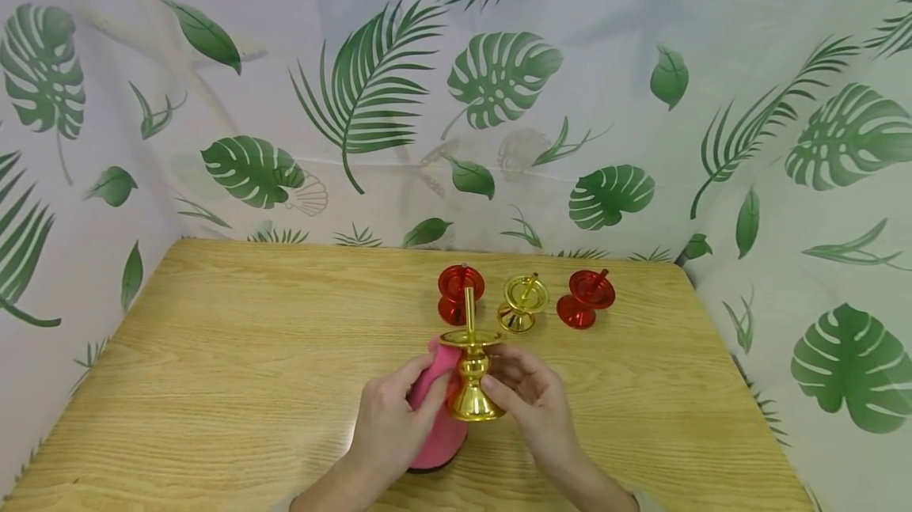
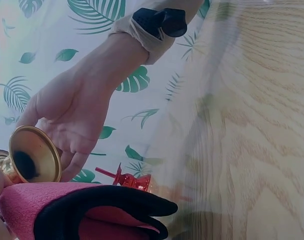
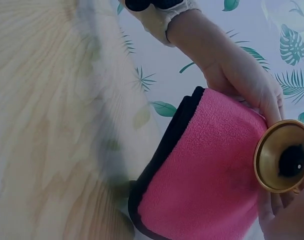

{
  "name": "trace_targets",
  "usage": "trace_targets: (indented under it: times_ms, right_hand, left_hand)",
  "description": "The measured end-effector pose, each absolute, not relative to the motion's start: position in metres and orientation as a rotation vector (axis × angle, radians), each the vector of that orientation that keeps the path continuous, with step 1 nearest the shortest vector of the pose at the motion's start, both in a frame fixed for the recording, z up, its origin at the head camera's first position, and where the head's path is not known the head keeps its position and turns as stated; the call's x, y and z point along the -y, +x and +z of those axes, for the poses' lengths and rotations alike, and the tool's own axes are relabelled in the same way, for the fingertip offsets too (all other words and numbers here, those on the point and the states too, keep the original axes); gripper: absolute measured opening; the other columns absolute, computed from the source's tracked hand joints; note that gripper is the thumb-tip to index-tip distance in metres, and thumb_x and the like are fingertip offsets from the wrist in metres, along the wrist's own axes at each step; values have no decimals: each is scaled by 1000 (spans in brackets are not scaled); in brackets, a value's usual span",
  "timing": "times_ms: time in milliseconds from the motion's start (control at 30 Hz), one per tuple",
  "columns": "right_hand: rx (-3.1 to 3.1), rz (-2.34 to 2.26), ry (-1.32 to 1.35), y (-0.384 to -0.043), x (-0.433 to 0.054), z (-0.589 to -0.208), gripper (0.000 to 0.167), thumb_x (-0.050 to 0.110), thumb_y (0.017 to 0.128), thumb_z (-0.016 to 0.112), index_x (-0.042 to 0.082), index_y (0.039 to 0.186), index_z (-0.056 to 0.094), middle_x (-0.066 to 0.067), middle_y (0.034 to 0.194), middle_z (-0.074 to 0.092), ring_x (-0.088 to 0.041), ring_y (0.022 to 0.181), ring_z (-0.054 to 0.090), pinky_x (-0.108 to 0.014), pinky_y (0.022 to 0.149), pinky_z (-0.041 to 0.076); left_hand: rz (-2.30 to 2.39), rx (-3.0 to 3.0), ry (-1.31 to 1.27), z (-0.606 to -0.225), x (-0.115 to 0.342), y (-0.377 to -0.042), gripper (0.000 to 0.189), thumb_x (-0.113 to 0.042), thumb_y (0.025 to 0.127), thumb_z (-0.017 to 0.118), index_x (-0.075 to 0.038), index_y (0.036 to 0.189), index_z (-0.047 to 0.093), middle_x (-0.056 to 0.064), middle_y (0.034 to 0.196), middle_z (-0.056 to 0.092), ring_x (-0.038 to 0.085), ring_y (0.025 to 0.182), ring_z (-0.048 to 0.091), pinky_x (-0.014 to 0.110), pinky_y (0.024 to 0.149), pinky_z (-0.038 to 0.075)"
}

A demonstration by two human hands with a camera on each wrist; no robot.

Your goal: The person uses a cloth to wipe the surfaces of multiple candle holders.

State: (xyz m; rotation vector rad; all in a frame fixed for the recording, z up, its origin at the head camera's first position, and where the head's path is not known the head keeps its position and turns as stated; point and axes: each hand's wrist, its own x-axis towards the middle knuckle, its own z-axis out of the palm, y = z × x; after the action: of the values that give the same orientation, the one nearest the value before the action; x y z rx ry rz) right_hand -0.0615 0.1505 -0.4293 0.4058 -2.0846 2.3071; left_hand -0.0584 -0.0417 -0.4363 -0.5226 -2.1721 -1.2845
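A shiny gold candlestick (image 1: 473,401) with a dish and a thin upright spike stands upright in the air before me, above the wooden table. My right hand (image 1: 537,401) holds it from the right, thumb on its stem and fingers behind. My left hand (image 1: 388,417) grips a folded pink cloth (image 1: 442,441) with a dark edge, pinched close against the candlestick's left side. The hollow underside of the candlestick base (image 2: 36,155) shows in the left wrist view. In the right wrist view the pink cloth (image 3: 207,165) hangs down beside the base.
Farther back on the wooden table (image 1: 249,354) stand a red candlestick (image 1: 451,310), a smaller-looking gold candlestick (image 1: 516,320) and another red candlestick (image 1: 575,314), in a row. A leaf-patterned curtain (image 1: 399,100) encloses the table at the back and sides.
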Motion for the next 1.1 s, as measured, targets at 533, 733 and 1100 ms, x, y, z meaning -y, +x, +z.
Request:
trace_targets:
  times_ms: [533, 733, 1100]
  right_hand:
    - [2138, 2016, 225, -67, -141, -433, 30, -12, 88, 76, -11, 115, 65, 12, 105, 74, -4, 90, 70, -19, 81, 60]
    - [2173, 1984, 200, -68, -141, -436, 31, -12, 86, 78, -8, 115, 66, 12, 105, 72, -4, 90, 70, -19, 81, 60]
    - [2158, 2146, 186, -63, -144, -430, 42, -7, 89, 77, -10, 128, 61, 10, 110, 75, -8, 99, 72, -21, 91, 61]
  left_hand:
    - [-1184, 2115, -579, -422, 40, -46, 31, 5, 77, 88, 1, 107, 80, 9, 88, 83, 9, 70, 76, 14, 63, 59]
    - [-1152, 2120, -578, -421, 39, -44, 29, 3, 78, 87, 1, 106, 80, 10, 90, 83, 8, 70, 77, 13, 63, 59]
    - [-1193, 2182, -520, -430, 40, -56, 25, 2, 81, 86, 3, 105, 79, 12, 87, 82, 7, 66, 74, 9, 58, 55]
